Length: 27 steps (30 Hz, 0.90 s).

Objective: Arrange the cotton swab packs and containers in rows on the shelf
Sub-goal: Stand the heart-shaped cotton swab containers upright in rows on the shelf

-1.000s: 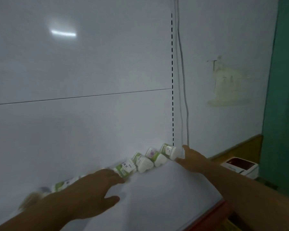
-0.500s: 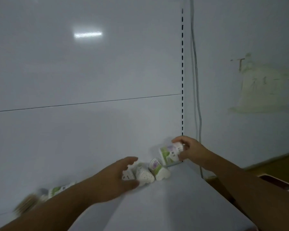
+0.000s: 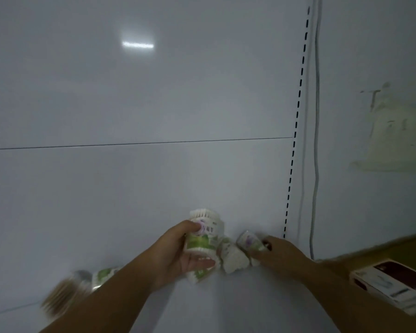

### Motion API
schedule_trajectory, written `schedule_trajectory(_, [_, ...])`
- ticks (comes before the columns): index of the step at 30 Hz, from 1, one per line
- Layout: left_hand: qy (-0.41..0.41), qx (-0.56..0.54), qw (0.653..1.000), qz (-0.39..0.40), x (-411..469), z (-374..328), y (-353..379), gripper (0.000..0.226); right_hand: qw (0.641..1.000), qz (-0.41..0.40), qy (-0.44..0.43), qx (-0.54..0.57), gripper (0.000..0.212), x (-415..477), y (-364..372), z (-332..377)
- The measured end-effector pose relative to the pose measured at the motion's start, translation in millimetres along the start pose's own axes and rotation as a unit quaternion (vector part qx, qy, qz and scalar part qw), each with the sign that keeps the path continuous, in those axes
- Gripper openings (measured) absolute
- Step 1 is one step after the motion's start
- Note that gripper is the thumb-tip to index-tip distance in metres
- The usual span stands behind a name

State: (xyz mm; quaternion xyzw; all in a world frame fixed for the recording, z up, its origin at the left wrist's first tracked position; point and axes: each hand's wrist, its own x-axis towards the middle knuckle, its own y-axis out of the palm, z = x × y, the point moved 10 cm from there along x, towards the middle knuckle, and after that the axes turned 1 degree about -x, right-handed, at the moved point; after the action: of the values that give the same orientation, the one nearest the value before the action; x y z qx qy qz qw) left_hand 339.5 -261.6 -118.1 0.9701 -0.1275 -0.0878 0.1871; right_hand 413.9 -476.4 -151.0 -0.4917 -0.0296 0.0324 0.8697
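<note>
- Left hand (image 3: 175,255) grips a green-labelled swab container (image 3: 202,240) at the shelf's (image 3: 250,306) back edge.
- Right hand (image 3: 282,257) holds a purple-labelled container (image 3: 247,241).
- A third container (image 3: 233,257) lies between them.

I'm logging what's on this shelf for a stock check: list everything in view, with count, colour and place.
shelf: one, white, bottom centre
back panel: one, white, behind the shelf
upright container: one, maybe two stacked (blurred), white with green-purple label, against the back panel
lying pack: one, white, right of the upright container
tilted container: one, white with purple-green label, right of the lying pack
green-and-white pack: one, far left on the shelf
brownish bundle: one, blurred, left of that pack
cable: one, grey, down the wall at right
box: one, white and dark red, lower right, off the shelf
left hand: grips the upright container
right hand: holds the tilted container
</note>
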Motion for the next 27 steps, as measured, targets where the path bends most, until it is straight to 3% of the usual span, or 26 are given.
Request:
schedule_trajectory(3, [-0.005, -0.029, 1.0, 0.008, -2, 12, 0, 0.047, 0.998, -0.054, 0.001, -0.033, 0.055, 2, 0, -2])
schedule_trajectory(6, [0.041, -0.016, 0.999, -0.009, -4, 11, -9, 0.053, 0.991, -0.129, 0.025, -0.033, 0.047, -4, -29, -10])
schedule_trajectory(10, [0.052, -0.041, 0.997, 0.027, -4, 3, -2, 0.06, 0.958, -0.19, -0.054, 0.21, 0.025, -28, -64, 18])
schedule_trajectory(14, [0.056, -0.048, 0.99, 0.122, -11, -5, 40, 0.078, 0.931, -0.11, -0.212, 0.275, 0.04, -52, -49, 103])
schedule_trajectory(17, [0.109, -0.092, 0.981, 0.133, -17, -26, 44, 0.072, 0.918, -0.031, -0.297, 0.262, 0.045, -61, -35, 138])
schedule_trajectory(19, [0.125, -0.114, 0.98, 0.102, -23, -36, 28, 0.074, 0.934, -0.034, -0.285, 0.212, 0.051, -49, -32, 126])
schedule_trajectory(23, [0.124, -0.095, 0.985, 0.073, -36, -36, 12, 0.076, 0.983, -0.009, -0.157, 0.096, 0.066, -6, -7, 75])
schedule_trajectory(25, [0.124, -0.089, 0.987, 0.045, -41, -28, 7, 0.078, 0.989, 0.029, -0.133, 0.049, 0.083, 3, 16, 64])
schedule_trajectory(27, [0.124, -0.077, 0.989, 0.014, -49, -19, 1, 0.08, 0.99, 0.028, -0.14, 0.017, 0.084, 7, 32, 60])
